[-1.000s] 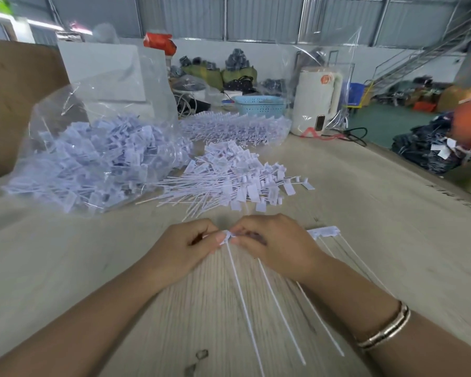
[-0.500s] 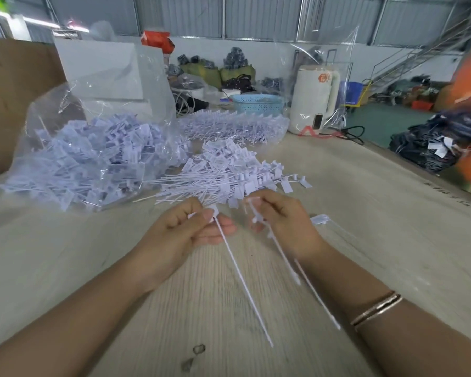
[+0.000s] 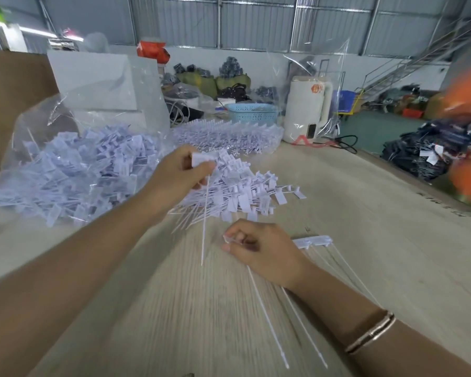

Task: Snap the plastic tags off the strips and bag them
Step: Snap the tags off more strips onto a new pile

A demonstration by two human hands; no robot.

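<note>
Head view: tags (image 3: 229,191), lettering unreadable

Bare wooden table (image 3: 378,213) is lying open to the right and near edge. A loose tag pile (image 3: 237,191) is blocking the centre, the filled clear bag (image 3: 74,170) is crowding the left (touching the pile's far side), and a bagged strip bundle (image 3: 229,134) is closing the far end.

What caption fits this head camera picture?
Left hand lifts one snapped-off tag above the loose pile; right hand grips the strip.
</note>
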